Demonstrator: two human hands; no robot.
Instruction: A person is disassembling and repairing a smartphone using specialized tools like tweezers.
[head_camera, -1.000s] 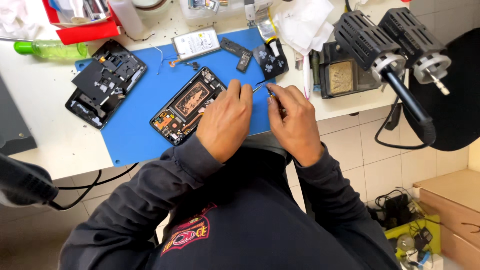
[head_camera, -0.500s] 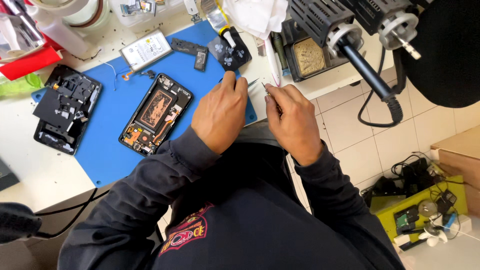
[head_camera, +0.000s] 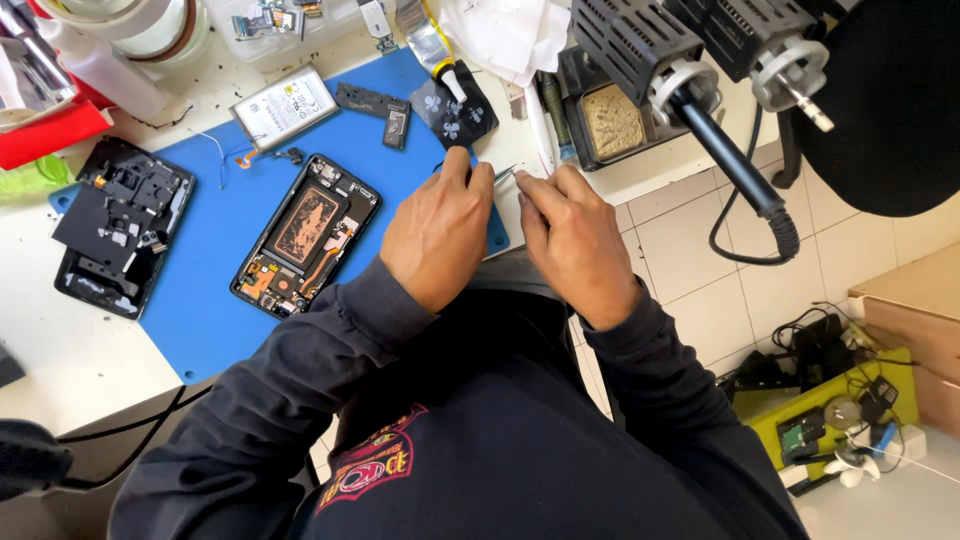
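Pinching together at the centre of the frame, the left hand (head_camera: 440, 235) and right hand (head_camera: 575, 240) have their fingertips closed on slim metal tweezers (head_camera: 503, 173) above the right edge of the blue work mat (head_camera: 210, 300), probably to steady a small part; what the tips grip cannot be made out. Left of the hands, an opened phone chassis (head_camera: 305, 235) lies face-up on the mat, a detached battery (head_camera: 283, 103) above it. Farther off, a black soldering iron holder (head_camera: 640, 45) stands upper right on the white bench (head_camera: 60, 350), with tiled floor (head_camera: 740, 290) at right.
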